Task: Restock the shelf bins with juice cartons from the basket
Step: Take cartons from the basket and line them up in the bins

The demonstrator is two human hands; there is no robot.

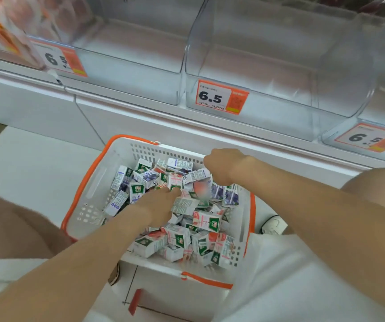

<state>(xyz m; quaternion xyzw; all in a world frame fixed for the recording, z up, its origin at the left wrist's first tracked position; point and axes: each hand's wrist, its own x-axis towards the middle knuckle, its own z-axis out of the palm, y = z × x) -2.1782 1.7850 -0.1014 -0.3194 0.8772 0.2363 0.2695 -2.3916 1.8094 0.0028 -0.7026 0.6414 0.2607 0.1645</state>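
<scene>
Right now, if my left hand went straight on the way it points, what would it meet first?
Your left hand points up into the basket. First in line is the pink-and-white carton at its fingertips. It may already touch it; depth is unclear.

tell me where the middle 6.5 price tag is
Head view, upper centre: the price tag is on the front of a clear shelf bin, above the basket and the right hand.

Small juice cartons (206, 220) lie jumbled in the white orange-rimmed basket (98, 180) below clear shelf bins (256, 66)
</scene>
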